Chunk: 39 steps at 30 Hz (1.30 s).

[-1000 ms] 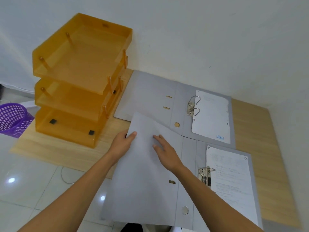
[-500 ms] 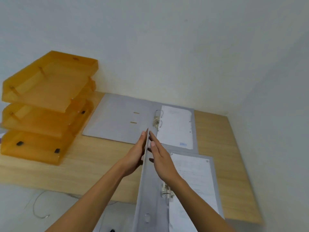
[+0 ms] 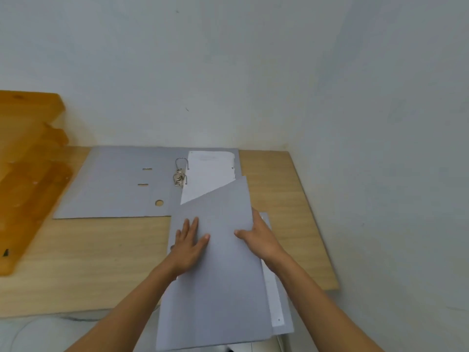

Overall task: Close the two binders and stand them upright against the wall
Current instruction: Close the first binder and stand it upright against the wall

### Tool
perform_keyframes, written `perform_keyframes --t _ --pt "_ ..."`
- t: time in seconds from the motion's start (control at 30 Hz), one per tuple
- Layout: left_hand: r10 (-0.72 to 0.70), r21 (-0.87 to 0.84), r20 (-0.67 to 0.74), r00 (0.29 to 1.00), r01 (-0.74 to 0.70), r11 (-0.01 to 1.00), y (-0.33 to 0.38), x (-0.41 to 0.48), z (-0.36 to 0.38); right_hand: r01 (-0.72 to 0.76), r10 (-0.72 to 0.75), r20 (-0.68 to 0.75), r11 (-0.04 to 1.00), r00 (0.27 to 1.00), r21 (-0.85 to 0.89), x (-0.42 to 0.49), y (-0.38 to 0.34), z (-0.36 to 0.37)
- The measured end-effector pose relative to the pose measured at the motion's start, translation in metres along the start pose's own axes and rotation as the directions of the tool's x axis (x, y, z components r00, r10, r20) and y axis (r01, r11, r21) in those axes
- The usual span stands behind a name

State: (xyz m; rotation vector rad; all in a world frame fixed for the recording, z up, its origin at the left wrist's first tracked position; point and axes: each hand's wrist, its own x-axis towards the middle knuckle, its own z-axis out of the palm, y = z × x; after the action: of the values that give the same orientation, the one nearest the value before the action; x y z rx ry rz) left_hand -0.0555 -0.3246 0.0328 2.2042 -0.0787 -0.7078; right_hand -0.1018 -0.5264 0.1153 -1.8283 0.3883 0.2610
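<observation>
Pressing near binder point(image 3: 223, 262) cover, hands point(image 3: 189, 246) flat

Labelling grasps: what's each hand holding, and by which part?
Both are on the near grey cardboard binder: left hand flat on its front cover, no grip; right hand grips that cover's right edge, thumb on top.

The wooden counter point(image 3: 106, 262) carries an open grey binder point(image 3: 114, 189), a closed grey binder point(image 3: 220, 288) overlapping it, and orange stacked trays point(image 3: 28, 174).
</observation>
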Motion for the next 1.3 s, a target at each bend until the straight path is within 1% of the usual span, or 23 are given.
perform_keyframes --t 0.13,0.2,0.3,0.33,0.37,0.43,0.47,0.5,0.53,0.57,0.6,0.63,0.7,0.73,0.8,0.9,1.07,1.13,1.2,1.23,1.3 --pt "0.075 0.197 0.036 0.997 -0.081 0.977 -0.011 -0.005 0.020 -0.092 0.090 -0.130 0.996 0.987 -0.012 0.006 0.044 -0.029" --pt "0.070 0.233 0.046 0.996 -0.079 0.969 -0.011 -0.006 0.025 -0.135 0.128 -0.175 0.990 0.976 -0.033 0.010 0.064 -0.040" --pt "0.039 0.267 0.036 0.999 -0.047 0.963 -0.022 -0.013 0.038 -0.220 0.198 -0.187 0.970 0.962 -0.106 0.012 0.097 -0.051" --pt "0.057 0.261 0.024 0.998 -0.061 0.963 -0.028 -0.016 0.043 -0.240 0.214 -0.189 0.963 0.958 -0.126 0.013 0.106 -0.053" --pt "0.075 0.235 0.002 0.997 -0.073 0.969 -0.031 -0.020 0.046 -0.257 0.229 -0.189 0.955 0.955 -0.145 0.013 0.113 -0.054" --pt "0.073 0.124 -0.087 0.994 -0.062 0.990 -0.033 -0.027 0.054 -0.265 0.230 -0.188 0.946 0.955 -0.187 0.017 0.119 -0.053" --pt "0.034 0.046 -0.136 0.990 -0.028 0.999 -0.032 -0.030 0.058 -0.260 0.211 -0.203 0.930 0.956 -0.258 0.020 0.122 -0.052" --pt "-0.045 -0.043 -0.165 0.985 0.038 0.998 -0.030 -0.032 0.061 -0.262 0.186 -0.226 0.889 0.956 -0.377 0.020 0.122 -0.050" --pt "-0.122 -0.126 -0.178 0.976 0.101 0.987 -0.029 -0.034 0.065 -0.248 0.143 -0.238 0.827 0.961 -0.504 0.021 0.123 -0.047" --pt "-0.188 -0.181 -0.181 0.965 0.155 0.971 -0.029 -0.035 0.067 -0.211 0.097 -0.218 0.777 0.971 -0.593 0.021 0.123 -0.044" --pt "-0.217 -0.206 -0.182 0.959 0.178 0.962 -0.031 -0.035 0.068 -0.161 0.071 -0.165 0.754 0.984 -0.637 0.022 0.126 -0.039" --pt "-0.233 -0.207 -0.183 0.955 0.194 0.959 -0.032 -0.035 0.068 -0.123 0.077 -0.100 0.749 0.992 -0.651 0.022 0.127 -0.036" --pt "-0.248 -0.196 -0.171 0.953 0.214 0.957 -0.036 -0.031 0.068 -0.098 0.144 0.015 0.739 0.989 -0.667 0.023 0.135 -0.030" --pt "-0.247 -0.190 -0.151 0.957 0.217 0.958 -0.035 -0.031 0.067 -0.098 0.178 0.049 0.727 0.983 -0.679 0.023 0.140 -0.029" --pt "-0.251 -0.190 -0.139 0.958 0.223 0.956 -0.030 -0.032 0.068 -0.096 0.212 0.089 0.726 0.973 -0.681 0.021 0.149 -0.028" --pt "-0.273 -0.211 -0.155 0.950 0.238 0.948 -0.029 -0.030 0.071 -0.088 0.203 0.121 0.786 0.972 -0.611 0.019 0.157 -0.031" --pt "-0.386 -0.360 -0.171 0.906 0.307 0.881 -0.031 -0.028 0.070 -0.160 0.225 0.110 0.895 0.968 -0.416 0.022 0.157 -0.033" --pt "-0.455 -0.494 -0.140 0.879 0.336 0.802 -0.028 -0.026 0.064 -0.184 0.238 0.110 0.913 0.965 -0.364 0.022 0.156 -0.030" --pt "-0.516 -0.629 -0.082 0.852 0.358 0.690 -0.027 -0.020 0.055 -0.200 0.252 0.115 0.918 0.961 -0.342 0.021 0.156 -0.026" --pt "-0.530 -0.664 -0.045 0.847 0.371 0.649 -0.025 -0.019 0.051 -0.200 0.251 0.114 0.920 0.961 -0.337 0.019 0.156 -0.024" --pt "-0.488 -0.690 0.033 0.872 0.373 0.620 -0.012 -0.025 0.047 -0.197 0.234 0.081 0.927 0.969 -0.319 0.012 0.156 -0.019"
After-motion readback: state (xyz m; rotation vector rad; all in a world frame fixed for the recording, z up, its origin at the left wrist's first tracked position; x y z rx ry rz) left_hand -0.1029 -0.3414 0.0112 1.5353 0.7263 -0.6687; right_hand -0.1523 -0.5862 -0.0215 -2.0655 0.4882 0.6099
